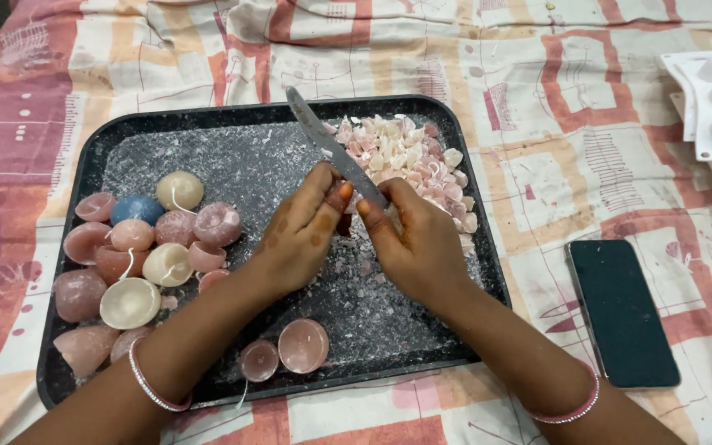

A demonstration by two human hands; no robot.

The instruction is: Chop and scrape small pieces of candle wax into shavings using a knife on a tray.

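While our right hand (422, 239) grips the knife (331, 144) over the tray's (84, 165) middle, blade slanting toward its far edge, our left hand (302, 231) pinches something too small to tell. Wax chips (409, 156) heap at the far right corner; candles (138, 247) crowd the left edge.

Bright even light, soft shadows, sharp

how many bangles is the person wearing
2: one sparkly pink bangle on the left wrist, over the tray's front edge, and one on the right wrist, over the patterned cloth. More could sit further up the arms, out of view.
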